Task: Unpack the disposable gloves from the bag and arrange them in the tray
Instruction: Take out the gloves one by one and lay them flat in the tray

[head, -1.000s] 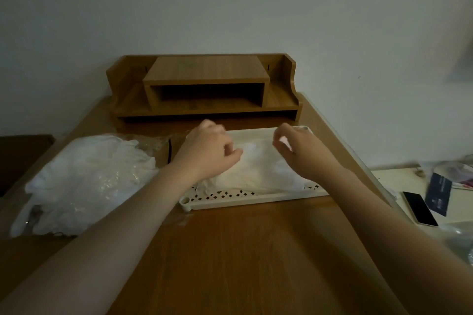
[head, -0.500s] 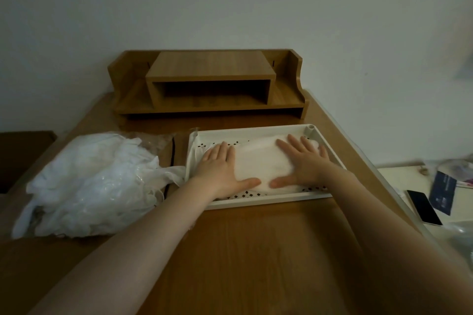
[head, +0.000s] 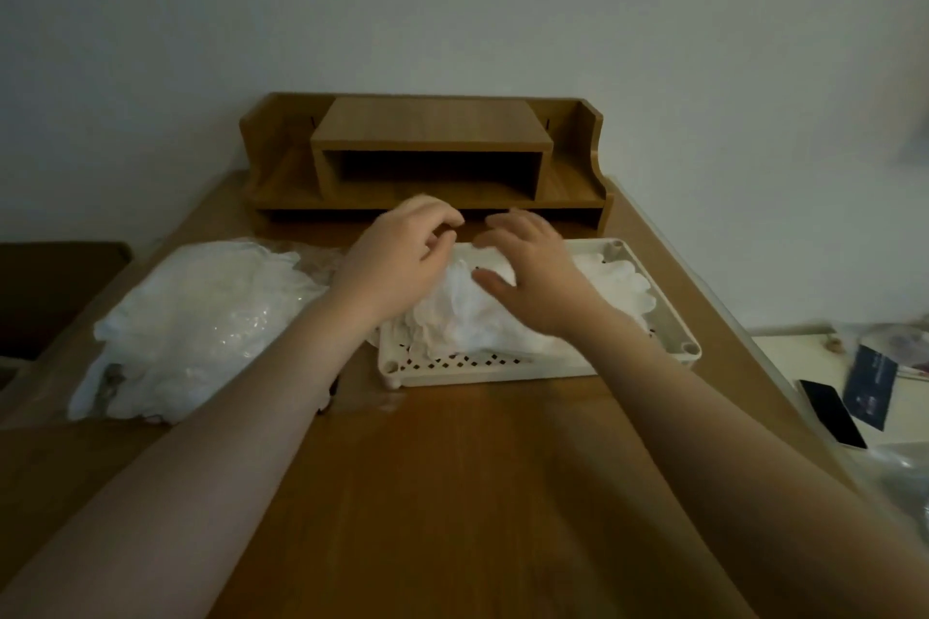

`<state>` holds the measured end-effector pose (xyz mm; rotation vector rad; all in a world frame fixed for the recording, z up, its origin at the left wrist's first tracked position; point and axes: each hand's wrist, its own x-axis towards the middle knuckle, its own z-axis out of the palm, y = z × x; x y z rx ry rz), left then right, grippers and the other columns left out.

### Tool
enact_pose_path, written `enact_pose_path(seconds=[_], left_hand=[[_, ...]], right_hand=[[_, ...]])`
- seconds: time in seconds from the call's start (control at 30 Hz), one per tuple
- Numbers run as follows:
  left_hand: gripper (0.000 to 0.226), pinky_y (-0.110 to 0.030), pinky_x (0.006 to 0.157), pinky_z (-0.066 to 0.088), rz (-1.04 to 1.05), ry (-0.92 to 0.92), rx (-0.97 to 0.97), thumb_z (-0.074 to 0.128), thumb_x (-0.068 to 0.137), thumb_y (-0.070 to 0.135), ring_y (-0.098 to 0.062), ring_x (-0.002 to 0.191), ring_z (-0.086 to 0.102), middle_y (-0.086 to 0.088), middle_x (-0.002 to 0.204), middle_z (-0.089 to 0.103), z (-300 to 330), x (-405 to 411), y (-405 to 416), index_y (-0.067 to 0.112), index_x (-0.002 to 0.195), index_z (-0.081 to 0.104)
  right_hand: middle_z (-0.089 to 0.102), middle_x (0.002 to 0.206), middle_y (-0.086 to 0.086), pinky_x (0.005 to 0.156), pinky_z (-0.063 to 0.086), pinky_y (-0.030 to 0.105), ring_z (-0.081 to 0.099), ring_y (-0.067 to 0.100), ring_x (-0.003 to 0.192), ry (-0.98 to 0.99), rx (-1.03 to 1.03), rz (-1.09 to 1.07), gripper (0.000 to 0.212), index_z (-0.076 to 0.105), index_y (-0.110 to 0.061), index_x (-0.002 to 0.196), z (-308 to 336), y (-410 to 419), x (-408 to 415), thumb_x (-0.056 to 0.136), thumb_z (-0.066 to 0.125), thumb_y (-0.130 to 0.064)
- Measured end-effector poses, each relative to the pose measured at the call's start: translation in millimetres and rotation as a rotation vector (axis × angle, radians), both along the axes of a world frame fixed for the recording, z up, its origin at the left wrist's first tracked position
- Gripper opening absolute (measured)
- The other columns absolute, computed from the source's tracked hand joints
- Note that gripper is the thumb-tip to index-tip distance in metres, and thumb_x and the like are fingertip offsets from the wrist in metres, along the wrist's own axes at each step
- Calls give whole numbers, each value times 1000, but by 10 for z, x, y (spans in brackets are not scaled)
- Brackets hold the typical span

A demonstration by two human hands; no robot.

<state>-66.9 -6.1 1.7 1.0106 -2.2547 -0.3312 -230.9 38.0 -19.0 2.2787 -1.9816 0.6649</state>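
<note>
On the wooden desk (head: 452,493), the white perforated tray (head: 673,317) sits at 12 o'clock, just right of centre, with white disposable gloves (head: 477,317) heaped inside it and some glove fingers reaching toward its right rim. The left hand (head: 397,261) and right hand (head: 533,276) are over the far part of that heap, fingers curled and spread; whether they pinch glove material cannot be told. At 10 o'clock lies the clear bag (head: 201,322) of remaining gloves, and at 12 o'clock beyond the tray stands a wooden shelf riser (head: 432,151).

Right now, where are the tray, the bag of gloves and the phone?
tray (head: 495,369), head view, front wall
bag of gloves (head: 201,322), head view, middle
phone (head: 832,412), head view, dark screen
</note>
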Motion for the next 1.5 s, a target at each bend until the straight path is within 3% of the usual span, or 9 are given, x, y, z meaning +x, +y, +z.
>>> enact_pose_path(seconds=[0.17, 0.43, 0.57, 0.73, 0.83, 0.93, 1.17, 1.3, 1.5], left_hand=[[27, 0, 71, 38, 132, 267, -9, 36, 100, 10, 9, 79, 54, 1, 113, 57, 43, 257, -14, 12, 116, 58], [22, -12, 85, 40, 112, 184, 68, 43, 93, -3, -11, 102, 55, 1, 123, 52, -120, 507, -6, 16, 93, 54], [24, -4, 78, 42, 100, 161, 152, 46, 91, -4, -6, 103, 51, 5, 124, 50, -146, 576, 6, 19, 96, 53], [37, -24, 81, 51, -5, 151, 191, 67, 85, 33, -7, 98, 57, 8, 111, 58, -132, 604, 44, 22, 118, 54], [27, -9, 61, 41, 34, 162, 186, 66, 85, 34, -2, 77, 56, 12, 88, 60, -102, 567, 64, 22, 108, 57], [15, -20, 58, 37, 27, 277, 220, 56, 93, 30, -9, 63, 51, 5, 72, 58, -85, 545, 72, 16, 94, 63], [32, -37, 83, 48, -77, 659, 665, 44, 99, 33, -21, 87, 66, 0, 86, 71, 15, 515, 61, 27, 83, 71], [35, -32, 80, 50, -75, 676, 722, 38, 101, 36, -18, 90, 67, -3, 95, 71, 36, 463, 83, 19, 99, 68], [34, -35, 89, 48, -85, 771, 770, 41, 100, 32, -22, 100, 64, -7, 102, 69, 37, 433, 104, 11, 108, 66]], right_hand=[[65, 115, 8, 99, 42, 39, 56, 24, 109, -27, 57, 316, 25, 66, -10, 111, -177, -149, 659, 97, 48, -19], [56, 126, 4, 113, 17, 42, 34, 27, 131, 78, 208, 13, 28, 60, -17, 116, -502, -413, 1205, 92, 50, -27], [63, 89, 7, 80, 50, 36, 59, 23, 85, -393, 114, 39, 19, 63, -7, 101, -327, -377, 1080, 94, 49, -18], [58, 75, 11, 62, 47, 40, 53, 27, 66, -1039, 91, 57, 14, 59, -3, 82, 27, -219, 860, 91, 50, -10], [60, 77, 2, 58, 51, 23, 58, 13, 67, -1127, 102, 66, 8, 61, -12, 89, 153, -153, 783, 93, 55, -16], [60, 75, 1, 62, 48, 24, 55, 12, 67, -1157, 100, 32, 15, 65, -16, 87, 210, -113, 686, 94, 53, -20], [64, 80, 7, 83, 51, 32, 61, 22, 81, -1524, 228, 6, 17, 65, -7, 86, 298, -72, 520, 93, 54, -17], [57, 77, 4, 65, 49, 26, 57, 16, 71, -1738, 340, 120, 18, 59, -3, 97, 279, -47, 477, 91, 49, -17], [63, 85, 6, 79, 48, 33, 60, 20, 79, -1864, 433, 198, 25, 61, -5, 99, 256, -11, 414, 94, 46, -25]])
